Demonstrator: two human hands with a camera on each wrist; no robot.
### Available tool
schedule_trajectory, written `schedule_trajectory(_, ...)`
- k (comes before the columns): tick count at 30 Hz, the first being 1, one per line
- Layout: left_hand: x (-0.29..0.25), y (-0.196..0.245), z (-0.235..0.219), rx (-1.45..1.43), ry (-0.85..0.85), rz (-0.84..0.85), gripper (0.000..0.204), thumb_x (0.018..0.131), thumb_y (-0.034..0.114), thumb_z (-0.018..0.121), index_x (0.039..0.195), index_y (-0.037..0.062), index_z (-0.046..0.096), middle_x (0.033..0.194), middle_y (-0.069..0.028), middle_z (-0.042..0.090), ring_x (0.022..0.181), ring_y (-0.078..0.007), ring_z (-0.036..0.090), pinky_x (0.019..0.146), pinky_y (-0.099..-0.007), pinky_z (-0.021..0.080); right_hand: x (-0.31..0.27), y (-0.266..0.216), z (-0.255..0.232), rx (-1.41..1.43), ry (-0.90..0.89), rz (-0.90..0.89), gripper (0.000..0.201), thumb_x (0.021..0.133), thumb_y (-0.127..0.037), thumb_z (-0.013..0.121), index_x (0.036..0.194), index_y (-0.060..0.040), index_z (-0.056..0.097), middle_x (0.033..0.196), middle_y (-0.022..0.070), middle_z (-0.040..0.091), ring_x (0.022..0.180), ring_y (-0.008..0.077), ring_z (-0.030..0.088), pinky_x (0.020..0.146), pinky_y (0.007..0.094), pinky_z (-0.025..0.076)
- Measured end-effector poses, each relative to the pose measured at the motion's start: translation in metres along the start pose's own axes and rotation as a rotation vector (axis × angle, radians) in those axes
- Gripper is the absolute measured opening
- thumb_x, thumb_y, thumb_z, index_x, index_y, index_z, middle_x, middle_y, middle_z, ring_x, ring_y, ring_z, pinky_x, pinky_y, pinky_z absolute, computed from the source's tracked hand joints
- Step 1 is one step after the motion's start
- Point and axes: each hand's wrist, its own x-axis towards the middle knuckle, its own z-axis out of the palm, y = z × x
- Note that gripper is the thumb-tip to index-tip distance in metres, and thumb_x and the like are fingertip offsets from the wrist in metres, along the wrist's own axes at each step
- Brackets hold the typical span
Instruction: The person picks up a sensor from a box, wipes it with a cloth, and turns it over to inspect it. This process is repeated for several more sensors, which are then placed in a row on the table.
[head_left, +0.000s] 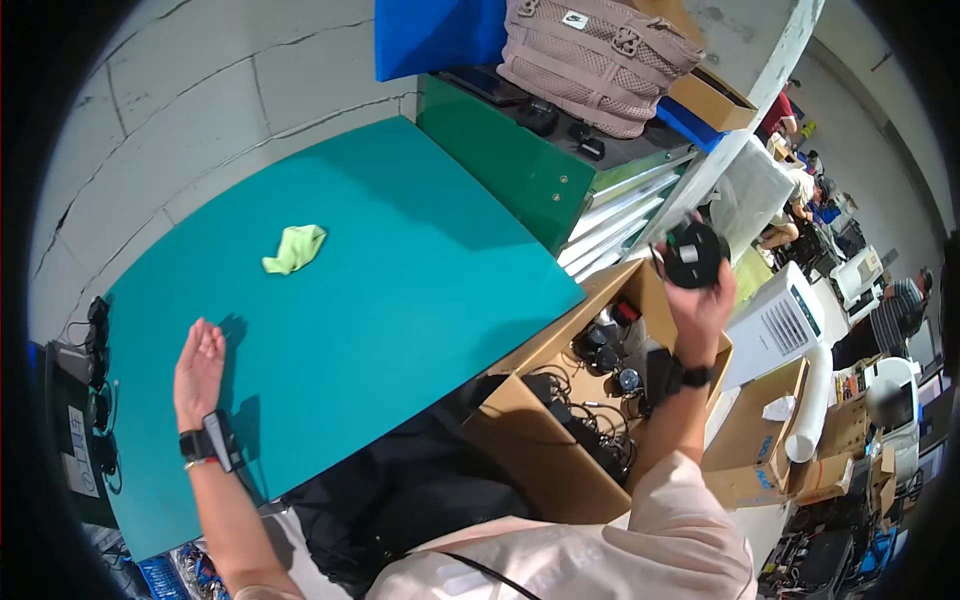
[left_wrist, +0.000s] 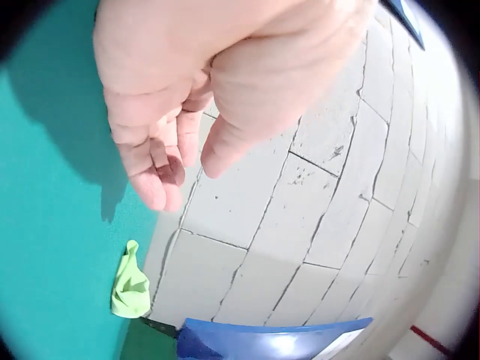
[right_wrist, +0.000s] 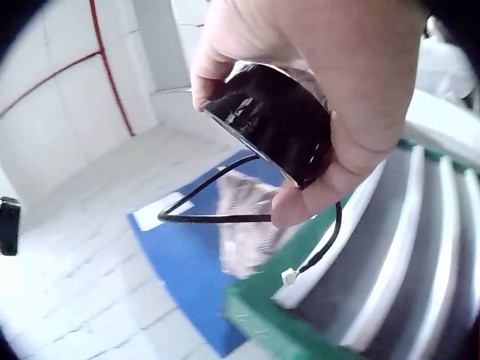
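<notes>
My right hand [head_left: 702, 300] grips a round black device [head_left: 694, 254] above the cardboard box [head_left: 540, 425]. Up close in the right wrist view, the black device [right_wrist: 274, 120] has a glossy dark side. A thin black cable loops from it and ends in a small white connector [right_wrist: 289, 277]. Over the left part of the teal table my left hand [head_left: 200, 375] hovers, fingers loosely bent and holding nothing. Beyond it a crumpled light-green cloth [head_left: 296, 249] lies on the table [head_left: 400, 330]; this cloth [left_wrist: 131, 285] also shows below the hand in the left wrist view.
Several black devices with tangled cables [head_left: 600, 410] fill the cardboard box at the table's right edge. A green cabinet [head_left: 500, 165] behind it carries a pink woven bag [head_left: 600, 65]. More black devices [head_left: 98, 390] line the left edge. People sit farther off at right.
</notes>
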Motion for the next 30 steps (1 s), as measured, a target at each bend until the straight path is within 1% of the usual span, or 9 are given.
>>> schedule_trajectory(2, -0.01, 0.003, 0.022, -0.067, 0.028, -0.007, 0.028, 0.088, 0.018, 0.058, 0.108, 0.0003, 0.051, 0.1, -0.0073, 0.055, 0.095, -0.0175, 0.054, 0.086, -0.027, 0.047, 0.019, 0.018, 0.083, -0.141, -0.211, 0.015, 0.066, 0.083, -0.032, 0.053, 0.134, 0.0018, 0.029, 0.115, 0.0163, 0.051, 0.105, 0.0354, 0.055, 0.087, 0.0447, 0.048)
schedule_trajectory(5, -0.016, 0.01, 0.03, -0.072, -0.079, 0.013, 0.03, 0.088, 0.022, 0.059, 0.11, 0.0032, 0.051, 0.1, -0.0058, 0.055, 0.094, -0.0171, 0.055, 0.084, -0.0271, 0.048, 0.042, 0.071, 0.177, -0.187, -0.366, 0.188, 0.046, 0.082, 0.0, 0.049, 0.126, 0.0034, 0.038, 0.112, 0.0165, 0.049, 0.099, 0.0277, 0.059, 0.081, 0.0367, 0.053)
schedule_trajectory(10, -0.042, 0.012, 0.054, -0.043, -0.125, 0.018, 0.037, 0.087, 0.036, 0.058, 0.107, 0.0049, 0.055, 0.103, -0.0061, 0.057, 0.097, -0.0201, 0.056, 0.084, -0.0325, 0.048, 0.041, 0.217, 0.296, -0.541, -0.54, 0.109, 0.068, 0.066, -0.016, 0.079, 0.123, -0.0015, 0.044, 0.109, 0.0126, 0.052, 0.094, 0.0168, 0.056, 0.077, 0.0281, 0.049)
schedule_trajectory(13, -0.045, 0.013, 0.052, -0.041, -0.188, 0.035, 0.046, 0.088, 0.049, 0.05, 0.108, 0.0076, 0.055, 0.107, -0.0064, 0.056, 0.102, -0.021, 0.054, 0.089, -0.0332, 0.046, 0.017, 0.3, 0.342, -0.936, -0.487, -0.06, 0.081, 0.052, -0.027, 0.083, 0.119, 0.0, 0.045, 0.112, 0.0197, 0.049, 0.104, 0.0307, 0.051, 0.088, 0.0351, 0.044)
schedule_trajectory(14, -0.049, 0.016, 0.055, -0.092, -0.185, 0.038, 0.047, 0.086, 0.051, 0.051, 0.105, 0.0076, 0.055, 0.102, -0.0055, 0.057, 0.1, -0.0195, 0.055, 0.089, -0.0325, 0.046, 0.004, 0.309, 0.356, -0.954, -0.491, 0.052, 0.081, 0.052, -0.025, 0.082, 0.12, -0.0015, 0.044, 0.116, 0.0214, 0.043, 0.107, 0.0351, 0.048, 0.09, 0.0381, 0.043)
schedule_trajectory(20, -0.031, 0.014, 0.027, -0.027, 0.034, 0.177, 0.034, 0.087, 0.043, 0.056, 0.1, 0.0114, 0.06, 0.09, -0.0001, 0.061, 0.081, -0.011, 0.057, 0.071, -0.0256, 0.048, -0.019, 0.367, 0.363, -0.931, -0.578, -0.034, 0.075, 0.057, -0.021, 0.08, 0.118, -0.0006, 0.043, 0.114, 0.0181, 0.044, 0.104, 0.0293, 0.051, 0.084, 0.0383, 0.048)
schedule_trajectory(22, -0.03, 0.014, 0.026, -0.06, 0.038, 0.204, 0.037, 0.086, 0.042, 0.057, 0.108, 0.012, 0.057, 0.097, -0.0013, 0.06, 0.082, -0.0123, 0.057, 0.069, -0.0265, 0.048, -0.017, 0.339, 0.371, -0.484, -0.543, 0.314, 0.067, 0.06, -0.018, 0.08, 0.114, 0.0014, 0.046, 0.11, 0.0167, 0.051, 0.1, 0.0245, 0.054, 0.08, 0.035, 0.05)
schedule_trajectory(24, -0.036, 0.013, 0.032, -0.047, 0.015, 0.221, 0.042, 0.083, 0.045, 0.06, 0.104, 0.0098, 0.057, 0.093, -0.0006, 0.058, 0.077, -0.0112, 0.055, 0.064, -0.0241, 0.048, -0.01, 0.375, 0.352, -0.447, -0.43, 0.155, 0.056, 0.06, -0.013, 0.079, 0.107, 0.0023, 0.051, 0.095, 0.0137, 0.061, 0.084, 0.0199, 0.06, 0.073, 0.0315, 0.051)
schedule_trajectory(30, -0.033, 0.009, 0.021, -0.022, 0.045, 0.152, 0.048, 0.078, 0.049, 0.064, 0.108, 0.0128, 0.055, 0.095, -0.0024, 0.055, 0.074, -0.0137, 0.052, 0.065, -0.0264, 0.048, -0.026, 0.377, 0.325, -0.072, -0.237, 0.491, 0.029, 0.08, -0.013, 0.068, 0.104, -0.0002, 0.06, 0.097, 0.0055, 0.061, 0.085, 0.0145, 0.06, 0.072, 0.0283, 0.05)
